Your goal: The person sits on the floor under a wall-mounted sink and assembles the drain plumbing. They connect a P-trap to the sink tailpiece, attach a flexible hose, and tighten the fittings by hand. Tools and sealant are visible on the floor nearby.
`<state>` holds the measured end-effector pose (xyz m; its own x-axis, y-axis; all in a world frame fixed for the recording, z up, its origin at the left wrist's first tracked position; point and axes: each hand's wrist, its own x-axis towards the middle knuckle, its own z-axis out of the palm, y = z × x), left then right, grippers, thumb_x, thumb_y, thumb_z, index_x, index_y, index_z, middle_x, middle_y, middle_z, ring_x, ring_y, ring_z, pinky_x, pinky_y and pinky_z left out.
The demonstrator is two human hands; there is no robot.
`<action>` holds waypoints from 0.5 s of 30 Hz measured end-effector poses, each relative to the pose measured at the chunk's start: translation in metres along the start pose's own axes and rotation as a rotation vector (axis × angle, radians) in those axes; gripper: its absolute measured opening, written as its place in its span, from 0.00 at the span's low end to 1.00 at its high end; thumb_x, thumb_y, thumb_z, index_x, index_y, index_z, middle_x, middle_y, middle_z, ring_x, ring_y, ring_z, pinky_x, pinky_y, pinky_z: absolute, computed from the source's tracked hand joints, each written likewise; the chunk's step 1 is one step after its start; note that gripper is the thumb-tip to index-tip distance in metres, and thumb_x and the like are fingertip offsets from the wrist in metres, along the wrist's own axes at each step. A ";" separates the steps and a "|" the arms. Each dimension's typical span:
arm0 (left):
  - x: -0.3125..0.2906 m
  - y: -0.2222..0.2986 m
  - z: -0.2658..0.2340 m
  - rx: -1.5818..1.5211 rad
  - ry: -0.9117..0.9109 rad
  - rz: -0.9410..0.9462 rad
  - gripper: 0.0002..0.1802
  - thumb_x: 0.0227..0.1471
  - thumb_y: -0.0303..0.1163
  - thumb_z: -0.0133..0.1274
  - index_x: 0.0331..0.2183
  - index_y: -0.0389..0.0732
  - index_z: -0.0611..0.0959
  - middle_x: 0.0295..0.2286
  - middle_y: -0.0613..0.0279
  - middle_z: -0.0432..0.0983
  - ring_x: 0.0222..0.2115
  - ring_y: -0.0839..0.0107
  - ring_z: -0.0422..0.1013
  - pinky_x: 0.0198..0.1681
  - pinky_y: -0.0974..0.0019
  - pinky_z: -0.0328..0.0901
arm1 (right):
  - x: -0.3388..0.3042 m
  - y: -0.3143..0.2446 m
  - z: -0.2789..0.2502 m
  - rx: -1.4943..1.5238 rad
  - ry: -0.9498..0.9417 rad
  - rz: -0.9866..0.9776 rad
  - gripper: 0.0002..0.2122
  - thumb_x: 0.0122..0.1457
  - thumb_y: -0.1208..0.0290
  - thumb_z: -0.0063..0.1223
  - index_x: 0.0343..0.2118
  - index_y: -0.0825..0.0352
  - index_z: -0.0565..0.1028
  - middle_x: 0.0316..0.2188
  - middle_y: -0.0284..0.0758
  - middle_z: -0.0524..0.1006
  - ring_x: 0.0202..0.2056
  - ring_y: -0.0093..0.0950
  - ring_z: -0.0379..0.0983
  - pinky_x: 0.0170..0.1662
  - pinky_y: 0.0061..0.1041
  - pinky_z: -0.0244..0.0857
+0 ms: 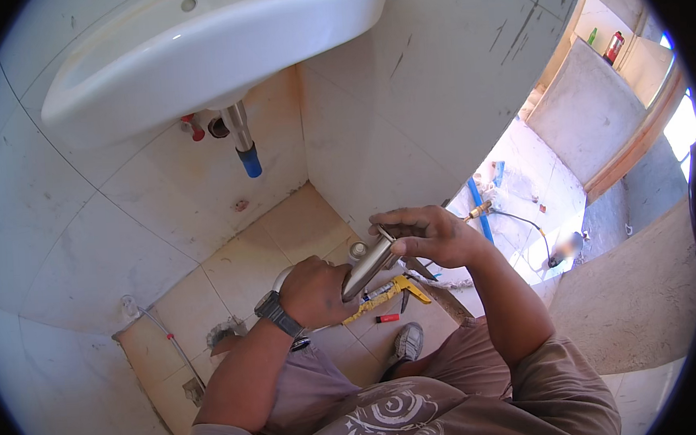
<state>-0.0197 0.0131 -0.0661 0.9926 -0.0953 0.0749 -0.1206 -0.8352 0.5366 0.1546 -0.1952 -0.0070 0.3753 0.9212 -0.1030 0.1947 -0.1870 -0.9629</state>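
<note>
A shiny metal pipe with a flat flange at its upper end is held slantwise between my hands. My left hand is closed around its lower end. At the flange end, the fingers and thumb of my right hand grip the pipe. Above and to the left, a white washbasin is on the wall. From its underside hangs a metal drain tailpiece with a blue lower end.
On the tiled floor lie a yellow caulking gun and a small red object. A can stands behind the pipe. The wall has a red plug; a thin hose runs down at left. Blue pipes show at right.
</note>
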 end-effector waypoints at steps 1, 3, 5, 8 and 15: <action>0.000 0.000 0.000 0.008 -0.002 -0.002 0.18 0.40 0.44 0.65 0.29 0.41 0.85 0.23 0.51 0.81 0.26 0.49 0.76 0.38 0.50 0.70 | 0.000 -0.003 0.000 -0.026 0.001 0.014 0.27 0.62 0.67 0.65 0.61 0.74 0.72 0.52 0.45 0.80 0.52 0.29 0.77 0.55 0.30 0.71; -0.001 0.002 0.001 0.053 0.033 0.017 0.18 0.38 0.44 0.65 0.30 0.41 0.85 0.22 0.51 0.80 0.26 0.49 0.76 0.37 0.50 0.70 | -0.001 -0.007 0.002 -0.077 0.017 0.037 0.26 0.63 0.67 0.65 0.60 0.75 0.73 0.48 0.45 0.82 0.49 0.28 0.78 0.53 0.29 0.72; -0.001 0.003 0.002 0.097 0.048 0.024 0.18 0.37 0.44 0.66 0.30 0.42 0.85 0.21 0.52 0.80 0.26 0.50 0.76 0.37 0.51 0.70 | -0.003 -0.010 0.004 -0.140 0.049 0.061 0.25 0.63 0.65 0.64 0.59 0.75 0.74 0.44 0.45 0.83 0.45 0.27 0.80 0.50 0.28 0.73; 0.001 0.006 0.003 0.173 0.043 0.016 0.19 0.37 0.44 0.66 0.30 0.42 0.85 0.21 0.52 0.79 0.25 0.52 0.76 0.37 0.52 0.69 | -0.005 -0.010 0.007 -0.205 0.126 0.121 0.23 0.65 0.61 0.62 0.55 0.75 0.77 0.38 0.43 0.84 0.42 0.26 0.80 0.47 0.27 0.73; 0.004 0.012 0.003 0.276 -0.017 0.016 0.20 0.38 0.46 0.66 0.31 0.40 0.85 0.20 0.52 0.80 0.25 0.53 0.77 0.39 0.55 0.69 | -0.003 0.014 0.005 -0.044 0.115 0.181 0.23 0.69 0.56 0.54 0.53 0.75 0.77 0.37 0.39 0.82 0.37 0.25 0.81 0.43 0.28 0.75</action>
<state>-0.0173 0.0011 -0.0622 0.9910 -0.1163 0.0661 -0.1305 -0.9493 0.2861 0.1517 -0.1987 -0.0219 0.5080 0.8267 -0.2419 0.1534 -0.3631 -0.9190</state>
